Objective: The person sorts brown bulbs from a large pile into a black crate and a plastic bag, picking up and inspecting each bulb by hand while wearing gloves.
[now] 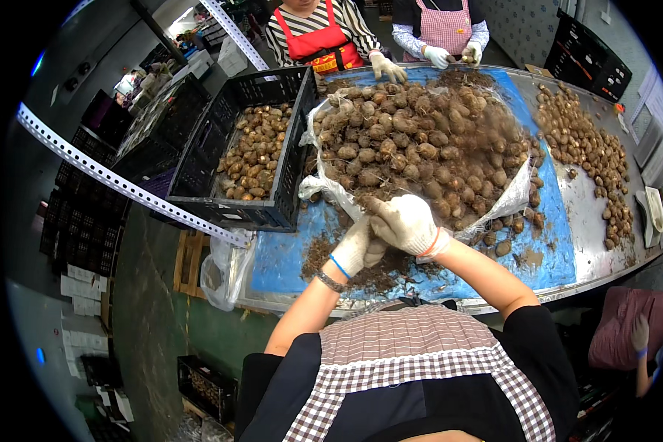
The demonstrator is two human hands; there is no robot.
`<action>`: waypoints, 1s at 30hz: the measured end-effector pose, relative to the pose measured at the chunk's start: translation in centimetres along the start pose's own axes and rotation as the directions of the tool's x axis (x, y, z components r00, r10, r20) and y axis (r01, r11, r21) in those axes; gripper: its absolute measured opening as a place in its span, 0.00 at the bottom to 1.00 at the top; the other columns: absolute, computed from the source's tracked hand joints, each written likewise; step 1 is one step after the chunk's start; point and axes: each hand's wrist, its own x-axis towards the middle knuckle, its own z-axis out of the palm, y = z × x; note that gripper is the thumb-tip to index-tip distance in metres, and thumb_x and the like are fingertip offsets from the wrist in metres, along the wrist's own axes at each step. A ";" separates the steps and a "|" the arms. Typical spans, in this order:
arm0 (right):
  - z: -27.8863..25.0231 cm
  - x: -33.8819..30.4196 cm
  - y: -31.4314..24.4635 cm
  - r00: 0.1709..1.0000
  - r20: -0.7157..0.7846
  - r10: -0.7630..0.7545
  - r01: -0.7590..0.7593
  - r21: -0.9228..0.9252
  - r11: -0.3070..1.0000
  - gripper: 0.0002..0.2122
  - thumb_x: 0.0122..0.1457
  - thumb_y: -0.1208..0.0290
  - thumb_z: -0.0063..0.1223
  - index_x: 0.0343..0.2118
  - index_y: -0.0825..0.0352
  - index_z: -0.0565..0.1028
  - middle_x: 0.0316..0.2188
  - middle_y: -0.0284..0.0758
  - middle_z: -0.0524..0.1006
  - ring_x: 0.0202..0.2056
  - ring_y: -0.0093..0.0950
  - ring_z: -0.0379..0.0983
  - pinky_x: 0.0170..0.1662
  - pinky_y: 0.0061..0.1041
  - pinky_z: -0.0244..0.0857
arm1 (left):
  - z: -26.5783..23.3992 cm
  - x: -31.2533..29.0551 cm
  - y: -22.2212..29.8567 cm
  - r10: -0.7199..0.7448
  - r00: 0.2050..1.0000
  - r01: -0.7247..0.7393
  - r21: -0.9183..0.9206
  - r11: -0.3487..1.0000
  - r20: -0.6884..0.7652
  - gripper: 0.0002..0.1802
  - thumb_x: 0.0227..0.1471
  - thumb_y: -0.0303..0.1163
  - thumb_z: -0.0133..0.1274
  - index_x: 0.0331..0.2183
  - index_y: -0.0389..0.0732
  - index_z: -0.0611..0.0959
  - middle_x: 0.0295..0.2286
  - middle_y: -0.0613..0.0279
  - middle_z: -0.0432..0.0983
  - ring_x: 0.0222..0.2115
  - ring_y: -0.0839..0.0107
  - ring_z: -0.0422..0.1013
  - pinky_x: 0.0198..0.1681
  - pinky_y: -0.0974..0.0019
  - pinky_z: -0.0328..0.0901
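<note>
My left hand (352, 249), in a white knit glove with a blue band at the wrist, is closed near the table's front edge. A brown, root-covered taro (370, 202) shows at the fingers, mostly covered by the gloves. Against it and slightly higher, my right hand (409, 224) is closed too, its gloved back facing up; what its fingers grip is hidden. Just beyond both hands rises a big heap of hairy taros (412, 140) on an opened white sack (519, 193). Loose soil and root trimmings (379, 274) lie beneath my wrists.
A black crate (280, 206) with trimmed taros stands left of the heap. Blue sheeting (560, 250) covers part of the metal table (585, 243); more taros (593, 147) spread at the right. Two gloved co-workers stand across the table. A slotted metal post (125, 180) slants past the crate.
</note>
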 end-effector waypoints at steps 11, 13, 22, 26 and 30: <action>3.4 -2.4 1.8 0.842 0.257 0.475 -0.532 0.546 0.647 0.20 0.65 0.57 0.42 0.42 0.72 0.76 0.34 0.50 0.77 0.39 0.47 0.74 0.41 0.35 0.68 | 3.7 -1.3 -2.4 0.933 0.312 -0.161 0.978 -0.135 0.180 0.18 0.58 0.44 0.45 0.27 0.39 0.75 0.20 0.47 0.70 0.23 0.47 0.69 0.25 0.52 0.62; 3.2 -2.3 0.0 0.881 0.003 0.473 -0.440 0.369 0.819 0.15 0.61 0.63 0.48 0.42 0.70 0.75 0.26 0.48 0.76 0.30 0.44 0.75 0.32 0.37 0.68 | 1.6 0.8 -3.7 0.980 0.120 -0.249 0.960 -0.127 0.161 0.19 0.59 0.46 0.45 0.27 0.42 0.76 0.15 0.54 0.72 0.13 0.58 0.66 0.16 0.59 0.59; -0.6 -3.3 2.2 0.852 -0.151 0.501 -0.355 0.535 0.766 0.17 0.58 0.69 0.48 0.48 0.74 0.71 0.34 0.45 0.77 0.38 0.38 0.75 0.41 0.32 0.67 | 7.9 -0.7 -1.2 0.237 0.924 -0.287 -0.134 0.948 -0.301 0.23 0.61 0.53 0.42 0.21 0.50 0.69 0.09 0.74 0.58 0.05 0.79 0.51 0.06 0.72 0.42; 0.2 -4.0 4.5 0.693 -0.199 0.692 -0.250 0.835 0.491 0.18 0.68 0.66 0.41 0.51 0.78 0.68 0.41 0.43 0.77 0.44 0.27 0.72 0.47 0.24 0.65 | 9.5 0.1 -1.2 0.618 0.708 -0.599 0.173 0.782 -0.341 0.09 0.60 0.37 0.48 0.33 0.42 0.75 0.17 0.70 0.66 0.12 0.79 0.58 0.14 0.73 0.53; -1.9 -4.3 4.3 0.698 -0.116 0.707 -0.295 0.852 0.432 0.17 0.67 0.66 0.42 0.49 0.76 0.69 0.40 0.39 0.76 0.40 0.22 0.70 0.44 0.21 0.64 | 9.7 1.1 -2.1 0.875 0.470 -0.823 0.299 0.483 -0.118 0.20 0.52 0.26 0.55 0.48 0.36 0.74 0.31 0.63 0.73 0.28 0.78 0.66 0.32 0.74 0.65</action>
